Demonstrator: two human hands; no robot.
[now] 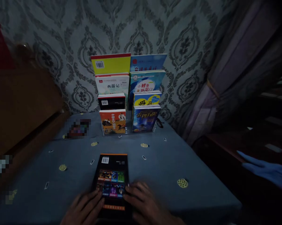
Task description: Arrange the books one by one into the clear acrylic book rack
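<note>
Basically, the rack looks loaded and one book is out; the black book (112,184) lies flat on the desk (159,175), barcode side up, at the near edge, well apart from the clear rack (129,128). Left hand (84,206) is at its left side, right hand (147,204) at its right; fingers of both touch the cover near the edges; thumbs and undersides don't show, so can't tell if they grasp it or just rest.

Done, as far as shows: books stand in two columns, four tiers each; yellow book (112,65) rear left, orange book (113,122) front left, dark blue book (145,120) front right; can't count copies per tier. Left, my read: only the black book, as it's outside the rack and under the hands; a pixelated item (78,128) sits far left, unreadable, status unclear.
</note>
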